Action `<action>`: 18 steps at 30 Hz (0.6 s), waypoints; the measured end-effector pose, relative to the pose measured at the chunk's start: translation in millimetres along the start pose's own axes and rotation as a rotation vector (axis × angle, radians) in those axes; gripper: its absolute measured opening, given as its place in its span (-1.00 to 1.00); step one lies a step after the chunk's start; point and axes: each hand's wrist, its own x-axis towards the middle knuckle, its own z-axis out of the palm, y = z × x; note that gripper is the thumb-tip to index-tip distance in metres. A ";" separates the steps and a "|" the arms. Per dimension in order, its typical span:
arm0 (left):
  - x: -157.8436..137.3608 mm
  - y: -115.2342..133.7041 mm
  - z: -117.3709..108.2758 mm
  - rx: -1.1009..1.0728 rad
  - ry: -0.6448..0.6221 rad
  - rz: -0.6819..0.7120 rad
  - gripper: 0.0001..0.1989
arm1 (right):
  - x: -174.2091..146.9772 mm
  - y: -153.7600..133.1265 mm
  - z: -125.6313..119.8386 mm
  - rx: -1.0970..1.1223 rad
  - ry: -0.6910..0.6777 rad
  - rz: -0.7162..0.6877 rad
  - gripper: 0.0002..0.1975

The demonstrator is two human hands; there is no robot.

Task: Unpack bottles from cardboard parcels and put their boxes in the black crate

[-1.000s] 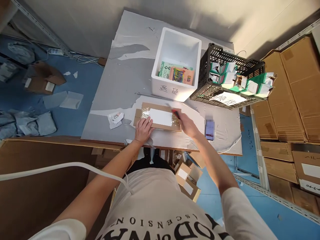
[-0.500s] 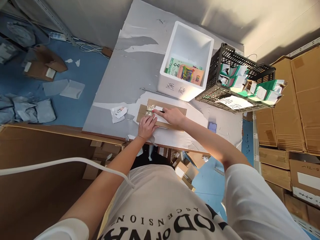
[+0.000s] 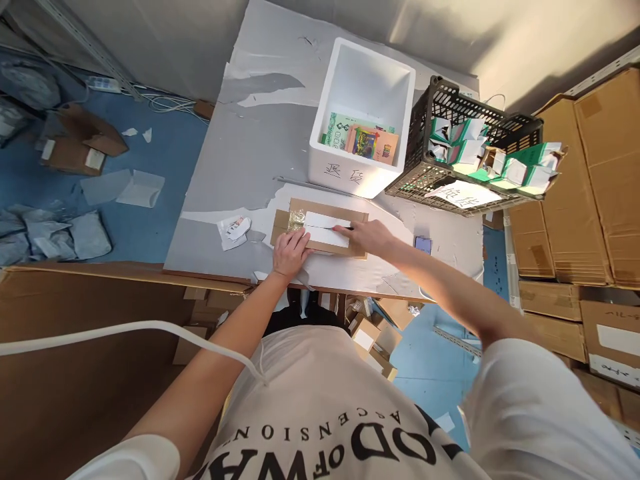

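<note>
A flat brown cardboard box (image 3: 357, 243) lies on the table, with a white label (image 3: 325, 235) and shiny clear tape (image 3: 296, 219) near its left end. A thin dark line crosses the label lengthwise. My left hand (image 3: 291, 251) rests on the box's near left edge, fingers stretched out and holding nothing. Over the right part of the label, my right hand (image 3: 373, 237) is closed with its fingers pointing left. At its fingertips shows a small dark tip, too small to name, touching or just above the label.
Behind the box stands a white foam bin (image 3: 327, 163) with colourful booklets (image 3: 367, 141) inside. Beside it, a black plastic crate (image 3: 415, 183) holds green-and-white cartons (image 3: 467, 150). A crumpled white packet (image 3: 234, 230) and a small purple-blue item (image 3: 423, 245) lie on the table (image 3: 260, 147).
My right hand has moved right along the label, from the taped end toward the box's right part. The dark line across the label now shows. My left hand stays on the box.
</note>
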 end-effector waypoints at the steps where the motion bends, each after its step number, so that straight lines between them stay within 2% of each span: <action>1: -0.2 0.2 0.5 -0.006 0.000 -0.005 -0.50 | -12.3 12.3 4.1 0.018 -0.018 0.032 -0.36; 4: -0.8 2.2 1.9 -0.023 -0.004 -0.032 -0.52 | -47.9 41.5 14.1 0.045 -0.056 0.089 -0.33; 6: -1.2 4.3 2.1 -0.025 -0.010 -0.048 -0.54 | -63.7 50.1 19.4 0.037 -0.055 0.115 -0.30; 12: -2.0 8.7 -0.9 -0.011 -0.011 -0.059 -0.57 | -80.3 49.8 30.9 0.087 0.012 0.168 -0.28; 16: -0.9 9.2 -2.7 0.000 -0.004 -0.032 -0.57 | -104.3 53.2 42.3 0.095 0.053 0.180 -0.23; 18: -0.7 10.0 -3.7 0.004 -0.004 -0.014 -0.56 | -116.6 51.3 57.8 0.142 0.137 0.272 -0.22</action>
